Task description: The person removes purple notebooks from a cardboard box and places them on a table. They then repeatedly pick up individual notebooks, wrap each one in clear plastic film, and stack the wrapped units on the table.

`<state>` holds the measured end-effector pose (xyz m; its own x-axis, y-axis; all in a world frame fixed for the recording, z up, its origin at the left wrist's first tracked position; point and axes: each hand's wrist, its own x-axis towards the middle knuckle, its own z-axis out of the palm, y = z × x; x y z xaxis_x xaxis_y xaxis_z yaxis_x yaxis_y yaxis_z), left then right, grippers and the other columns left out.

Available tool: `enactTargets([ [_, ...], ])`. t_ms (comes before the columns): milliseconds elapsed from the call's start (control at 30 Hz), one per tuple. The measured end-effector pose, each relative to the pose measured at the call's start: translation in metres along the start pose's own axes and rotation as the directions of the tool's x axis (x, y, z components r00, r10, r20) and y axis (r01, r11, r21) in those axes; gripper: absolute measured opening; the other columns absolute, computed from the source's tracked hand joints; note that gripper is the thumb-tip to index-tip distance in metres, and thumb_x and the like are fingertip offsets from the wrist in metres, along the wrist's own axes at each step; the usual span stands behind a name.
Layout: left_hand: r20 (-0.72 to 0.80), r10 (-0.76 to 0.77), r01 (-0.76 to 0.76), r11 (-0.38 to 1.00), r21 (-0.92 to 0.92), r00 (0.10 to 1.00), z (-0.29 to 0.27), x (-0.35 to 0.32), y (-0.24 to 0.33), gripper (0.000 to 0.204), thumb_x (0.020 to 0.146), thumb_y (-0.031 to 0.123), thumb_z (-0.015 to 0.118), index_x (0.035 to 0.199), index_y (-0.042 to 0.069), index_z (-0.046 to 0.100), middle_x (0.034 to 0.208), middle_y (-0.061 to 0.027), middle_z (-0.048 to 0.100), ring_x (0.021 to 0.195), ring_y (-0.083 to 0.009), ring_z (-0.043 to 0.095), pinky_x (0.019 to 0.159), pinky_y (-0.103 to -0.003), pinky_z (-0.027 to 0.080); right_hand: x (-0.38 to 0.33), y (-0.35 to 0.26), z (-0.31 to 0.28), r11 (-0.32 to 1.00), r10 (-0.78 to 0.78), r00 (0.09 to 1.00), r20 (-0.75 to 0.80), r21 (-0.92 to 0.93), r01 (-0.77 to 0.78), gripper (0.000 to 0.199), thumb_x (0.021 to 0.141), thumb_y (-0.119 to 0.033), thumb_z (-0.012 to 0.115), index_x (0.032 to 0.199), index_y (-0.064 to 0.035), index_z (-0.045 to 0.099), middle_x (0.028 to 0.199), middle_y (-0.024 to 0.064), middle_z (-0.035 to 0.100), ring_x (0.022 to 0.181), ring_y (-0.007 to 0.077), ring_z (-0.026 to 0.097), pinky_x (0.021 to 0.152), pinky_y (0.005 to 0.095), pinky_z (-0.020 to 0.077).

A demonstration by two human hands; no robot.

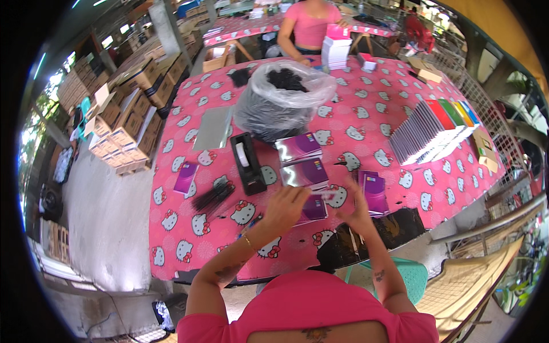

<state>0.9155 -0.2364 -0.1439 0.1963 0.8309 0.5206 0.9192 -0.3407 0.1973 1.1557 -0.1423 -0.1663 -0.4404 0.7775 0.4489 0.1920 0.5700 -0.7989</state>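
Note:
My left hand (284,207) curls over the left end of a purple packet (314,208) lying on the pink patterned tablecloth (366,114). At the packet's glossy right end is my right hand (358,210), fingertips on its clear edge and one finger raised. Two more purple packets (298,147) (305,172) lie just beyond, and another (374,191) is beside my right hand. A black tape dispenser (249,163) stands left of the packets.
A clear bag of black items (283,100) sits mid-table, with a grey sheet (213,128), a bundle of black sticks (213,197) and a purple packet (186,177) to the left. Coloured booklets (434,131) are fanned out at right. A person in pink (311,26) works opposite. Cardboard boxes (131,114) stand left.

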Motion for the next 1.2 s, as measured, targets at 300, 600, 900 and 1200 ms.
enactTargets([
  [300,-0.329,-0.514,0.539,0.842,-0.016,0.792,-0.016,-0.062,-0.068,0.014,0.088,0.01,0.065,0.101,0.005,0.065,0.095,-0.0135,0.062,0.092,-0.034,0.06,0.082,-0.045,0.05,-0.02,0.02,0.066,0.877,0.252,0.964,0.083,0.402,-0.263,0.028,0.083,0.007,0.072,0.106,-0.005,0.063,0.099,0.0014,0.064,0.086,0.0073,0.057,0.078,0.0233,0.0464],
  [600,-0.188,-0.557,0.566,0.824,-0.004,0.809,-0.016,-0.097,-0.067,0.021,0.086,0.007,0.067,0.107,0.006,0.066,0.092,-0.0117,0.06,0.079,-0.0302,0.062,0.064,-0.042,0.051,-0.02,0.037,0.076,0.771,0.373,0.864,0.339,0.405,-0.492,0.024,0.088,-0.001,0.072,0.112,-0.0018,0.068,0.102,0.0,0.068,0.089,0.006,0.058,0.079,0.0221,0.0454],
  [900,-0.128,-0.482,0.404,0.829,-0.387,0.866,-0.015,-0.062,-0.017,0.016,0.09,0.014,0.071,0.101,0.004,0.072,0.067,-0.0079,0.056,0.056,-0.0213,0.055,0.051,-0.034,0.043,-0.015,0.024,0.073,0.78,0.248,0.911,0.331,0.49,-0.39,0.022,0.09,0.001,0.068,0.113,0.0,0.069,0.101,0.001,0.068,0.091,0.0064,0.058,0.081,0.0222,0.0455],
  [1200,-0.096,-0.442,0.392,0.861,-0.324,0.892,-0.014,-0.052,-0.029,0.013,0.092,0.017,0.068,0.095,0.005,0.071,0.068,-0.0069,0.057,0.057,-0.0252,0.056,0.049,-0.036,0.043,-0.017,0.028,0.075,0.789,0.218,0.922,0.32,0.498,-0.359,0.022,0.092,0.0,0.068,0.114,-0.0029,0.068,0.097,-0.0023,0.066,0.089,0.0042,0.056,0.078,0.0208,0.0445],
])
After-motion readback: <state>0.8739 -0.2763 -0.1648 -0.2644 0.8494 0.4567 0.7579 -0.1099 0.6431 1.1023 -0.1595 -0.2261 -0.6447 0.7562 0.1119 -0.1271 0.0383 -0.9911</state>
